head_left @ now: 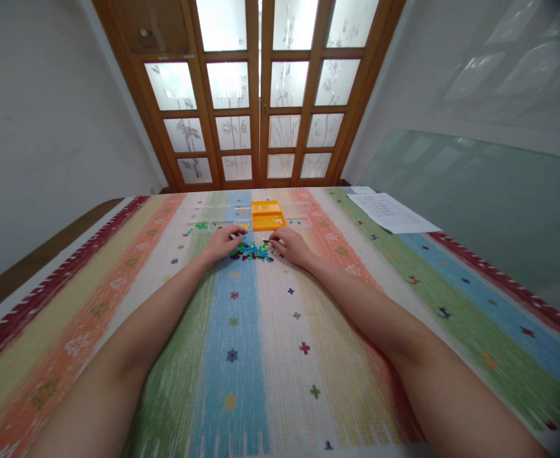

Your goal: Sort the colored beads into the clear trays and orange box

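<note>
A loose pile of small blue, green, dark and white pieces [254, 250] lies on the striped tablecloth between my hands. My left hand [223, 243] rests at the pile's left edge, fingers curled and thumb close to the index finger; whatever they pinch is too small to make out. On the right side, my right hand [290, 246] is closed in a pinch, with a small dark piece [266, 241] at its fingertips. Just beyond the pile stands an open orange box [269, 219] with some pale bits in its near part.
A clear plastic tray [217, 222] with green, dark and yellow pieces extends left of the orange box. Another clear tray [303, 223] holds a few blue pieces at right. Printed paper sheets [392, 213] lie on the tablecloth [280, 356] at the far right. Wooden glazed doors [261, 95] stand behind.
</note>
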The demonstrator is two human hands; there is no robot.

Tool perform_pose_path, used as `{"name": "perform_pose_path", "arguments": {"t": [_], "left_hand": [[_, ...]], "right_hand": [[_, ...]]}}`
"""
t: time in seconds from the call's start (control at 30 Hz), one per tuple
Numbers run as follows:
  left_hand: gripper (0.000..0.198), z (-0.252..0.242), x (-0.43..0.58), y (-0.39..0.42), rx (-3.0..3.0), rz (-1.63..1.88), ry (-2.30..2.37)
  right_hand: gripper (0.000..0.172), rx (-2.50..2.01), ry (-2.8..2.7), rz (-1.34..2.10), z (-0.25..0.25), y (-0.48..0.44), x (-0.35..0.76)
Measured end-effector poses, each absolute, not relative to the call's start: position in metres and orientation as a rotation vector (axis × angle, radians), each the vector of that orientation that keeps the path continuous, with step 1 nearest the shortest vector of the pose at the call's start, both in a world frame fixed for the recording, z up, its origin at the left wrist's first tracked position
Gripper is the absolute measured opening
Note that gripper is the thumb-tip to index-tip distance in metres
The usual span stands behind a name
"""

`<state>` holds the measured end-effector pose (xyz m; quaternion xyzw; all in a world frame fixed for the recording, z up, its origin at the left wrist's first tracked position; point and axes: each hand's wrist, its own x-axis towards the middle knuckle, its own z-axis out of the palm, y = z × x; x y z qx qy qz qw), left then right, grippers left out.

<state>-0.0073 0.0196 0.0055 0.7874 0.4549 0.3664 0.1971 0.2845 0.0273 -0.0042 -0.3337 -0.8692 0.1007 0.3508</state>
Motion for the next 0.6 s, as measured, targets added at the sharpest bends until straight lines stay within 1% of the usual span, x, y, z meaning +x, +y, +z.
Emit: {"name": "perform_pose_path", "arguments": {"t": [0.07,0.17,0.37,0.6], "left_hand": [[0.033,0.010,0.007,0.011,2.273,0.999,1.089],[0.031,0.014,0.019,0.003,2.372,0.990,0.898],[0.028,0.014,0.024,0.000,2.448,0.943,0.814],[0.032,0.011,0.027,0.000,2.475,0.922,0.738]], "right_hand": [[0.011,-0.844,-2.231,0.268,-0.002,0.024,0.281],[0.012,-0.836,-2.204,0.298,-0.003,0.023,0.278],[0.015,-0.822,-2.166,0.388,-0.004,0.022,0.277],[0.019,-0.822,-2.137,0.465,0.000,0.018,0.275]]}}
